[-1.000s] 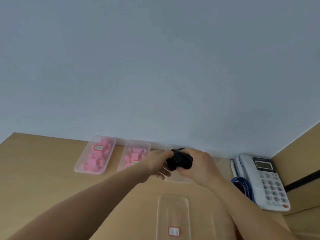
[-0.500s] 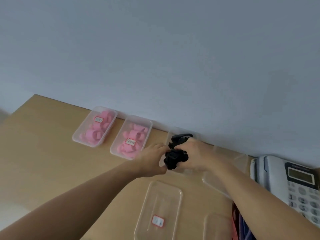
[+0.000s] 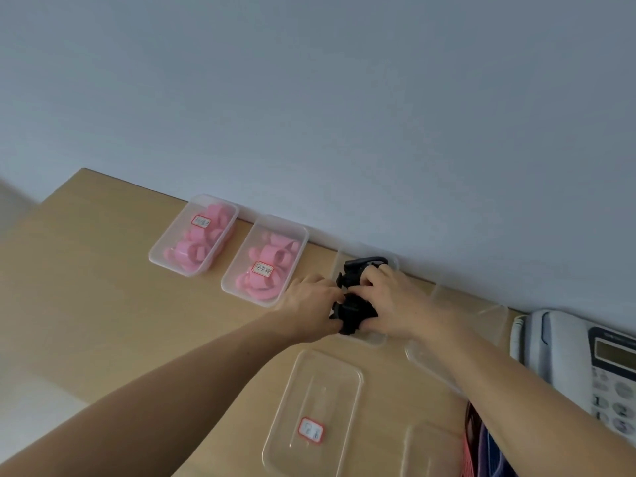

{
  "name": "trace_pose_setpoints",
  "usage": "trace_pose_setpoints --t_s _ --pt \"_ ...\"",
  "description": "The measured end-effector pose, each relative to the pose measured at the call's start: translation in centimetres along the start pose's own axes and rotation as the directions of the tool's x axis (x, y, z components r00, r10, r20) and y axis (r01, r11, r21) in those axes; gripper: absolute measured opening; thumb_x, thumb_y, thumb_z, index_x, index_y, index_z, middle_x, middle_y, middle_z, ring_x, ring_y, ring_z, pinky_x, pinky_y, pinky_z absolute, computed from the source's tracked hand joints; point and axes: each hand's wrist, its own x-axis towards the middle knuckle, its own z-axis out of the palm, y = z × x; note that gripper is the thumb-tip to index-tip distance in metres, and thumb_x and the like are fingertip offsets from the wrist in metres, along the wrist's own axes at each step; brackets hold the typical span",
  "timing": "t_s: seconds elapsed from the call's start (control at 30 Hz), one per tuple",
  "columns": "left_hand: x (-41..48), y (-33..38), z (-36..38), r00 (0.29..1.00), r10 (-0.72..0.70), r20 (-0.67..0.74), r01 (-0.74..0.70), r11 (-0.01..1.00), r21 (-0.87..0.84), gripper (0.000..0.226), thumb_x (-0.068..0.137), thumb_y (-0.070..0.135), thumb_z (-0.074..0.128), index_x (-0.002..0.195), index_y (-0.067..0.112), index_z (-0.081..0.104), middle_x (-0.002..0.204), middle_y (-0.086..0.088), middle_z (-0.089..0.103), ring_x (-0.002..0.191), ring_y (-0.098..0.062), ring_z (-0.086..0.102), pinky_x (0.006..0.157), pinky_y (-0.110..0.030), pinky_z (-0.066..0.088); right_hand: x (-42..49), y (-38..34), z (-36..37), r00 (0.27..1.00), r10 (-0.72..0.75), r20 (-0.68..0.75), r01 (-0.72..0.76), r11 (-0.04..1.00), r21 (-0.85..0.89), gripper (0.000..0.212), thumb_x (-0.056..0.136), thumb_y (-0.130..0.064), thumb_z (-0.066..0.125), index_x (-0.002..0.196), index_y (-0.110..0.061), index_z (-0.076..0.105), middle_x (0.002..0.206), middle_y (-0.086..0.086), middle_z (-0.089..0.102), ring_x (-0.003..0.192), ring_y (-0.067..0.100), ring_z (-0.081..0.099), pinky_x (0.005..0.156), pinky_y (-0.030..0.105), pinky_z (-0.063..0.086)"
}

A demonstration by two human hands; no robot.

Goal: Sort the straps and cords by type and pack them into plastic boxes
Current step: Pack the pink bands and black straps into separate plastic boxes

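Surface: I see a tan desk [image 3: 103,304], its far edge against the wall.
Room: a plain grey-blue wall [image 3: 309,98] fills the upper view.
Row at wall: box A [image 3: 155,259] and box B [image 3: 230,287], each labelled and holding pink straps [image 3: 192,249]; clear box C [image 3: 375,339] is just right of them.
Black straps [image 3: 352,311]: bundled over box C, partly inside it.
Left hand [image 3: 309,304]: fingers curled on the bundle's left side.
Right hand [image 3: 395,304]: clasps the bundle from the right.
Front: a labelled lid [image 3: 309,390] lies flat.
Right edge: phone [image 3: 557,356], with cords [image 3: 481,449] beside it.
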Motion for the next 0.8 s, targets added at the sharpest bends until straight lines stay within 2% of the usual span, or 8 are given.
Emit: trace_pose_setpoints --t_s 0.13,0.27,0.33,0.43,0.53,0.6,0.7,0.8 --pt "0.4 0.4 0.1 1.000 -0.006 -0.027 0.007 0.999 0.053 0.036 0.078 0.048 0.063 0.107 0.026 0.063 0.105 0.007 0.062 0.107 -0.022 0.050 0.085 -0.032 0.034 -0.5 0.1 -0.2 0.993 0.058 -0.104 -0.041 0.987 0.155 0.039 0.081 -0.030 0.069 0.118 -0.018 0.066 0.111 0.000 0.053 0.107 0.022 0.047 0.088 0.036 0.043" --pt "0.5 0.1 -0.3 0.999 -0.017 0.032 0.016 1.000 0.006 0.041 0.078 0.049 0.061 0.110 0.024 0.065 0.107 0.006 0.063 0.115 -0.021 0.048 0.090 -0.034 0.038 -0.4 0.2 0.0 0.992 0.111 -0.055 -0.103 0.986 0.134 0.031 0.087 -0.031 0.064 0.114 -0.018 0.069 0.112 0.000 0.059 0.107 0.022 0.047 0.088 0.032 0.041" --pt "0.8 0.2 -0.7 0.998 -0.022 0.052 0.024 0.999 -0.025 0.047 0.072 0.056 0.054 0.107 0.026 0.066 0.097 0.006 0.064 0.117 -0.020 0.047 0.090 -0.034 0.039 -0.2 0.2 0.2 0.991 0.118 -0.060 -0.110 0.986 0.128 0.029 0.089 -0.029 0.062 0.115 -0.019 0.069 0.110 0.000 0.060 0.105 0.022 0.048 0.085 0.031 0.040" --pt "0.9 0.8 -0.8 0.999 -0.041 -0.020 0.039 0.996 -0.083 0.046 0.069 0.061 0.049 0.098 0.030 0.065 0.079 0.010 0.057 0.111 -0.019 0.048 0.085 -0.031 0.034 -0.4 0.4 0.2 0.991 0.103 -0.084 -0.094 0.990 0.103 0.029 0.089 -0.031 0.060 0.115 -0.023 0.070 0.109 -0.003 0.062 0.105 0.021 0.048 0.088 0.032 0.040" --pt "1.0 1.0 -0.7 0.998 -0.039 -0.039 0.036 0.997 -0.066 0.041 0.081 0.054 0.057 0.116 0.036 0.066 0.091 0.010 0.063 0.120 -0.020 0.044 0.098 -0.034 0.032 -0.4 0.7 0.1 0.992 0.097 -0.084 -0.090 0.992 0.085 0.029 0.089 -0.035 0.059 0.115 -0.026 0.069 0.110 -0.005 0.063 0.107 0.021 0.049 0.091 0.035 0.041" --pt "0.9 0.9 -0.7 0.998 -0.049 -0.031 0.048 0.998 -0.028 0.045 0.083 0.055 0.059 0.124 0.037 0.063 0.106 0.009 0.067 0.126 -0.019 0.040 0.103 -0.035 0.027 -0.3 0.7 0.1 0.993 0.093 -0.077 -0.087 0.993 0.075 0.030 0.087 -0.037 0.060 0.115 -0.027 0.069 0.110 -0.006 0.063 0.108 0.021 0.048 0.091 0.035 0.042" --pt "0.6 0.9 -0.1 0.998 -0.028 -0.053 0.031 0.998 0.051 0.045 0.085 0.054 0.059 0.126 0.036 0.062 0.119 0.008 0.064 0.130 -0.021 0.038 0.105 -0.036 0.024 -0.4 0.4 0.7 0.991 0.091 -0.097 -0.084 0.994 0.066 0.032 0.084 -0.035 0.063 0.115 -0.026 0.069 0.108 -0.006 0.061 0.103 0.020 0.047 0.086 0.034 0.043" --pt "0.3 0.9 0.4 0.997 -0.038 -0.060 0.039 0.999 0.013 0.044 0.087 0.051 0.058 0.127 0.032 0.060 0.122 0.009 0.063 0.131 -0.020 0.038 0.106 -0.036 0.026 -0.6 0.1 1.1 0.985 0.123 -0.119 -0.111 0.988 0.103 0.033 0.085 -0.032 0.064 0.116 -0.025 0.069 0.106 -0.006 0.058 0.097 0.019 0.046 0.082 0.033 0.041"
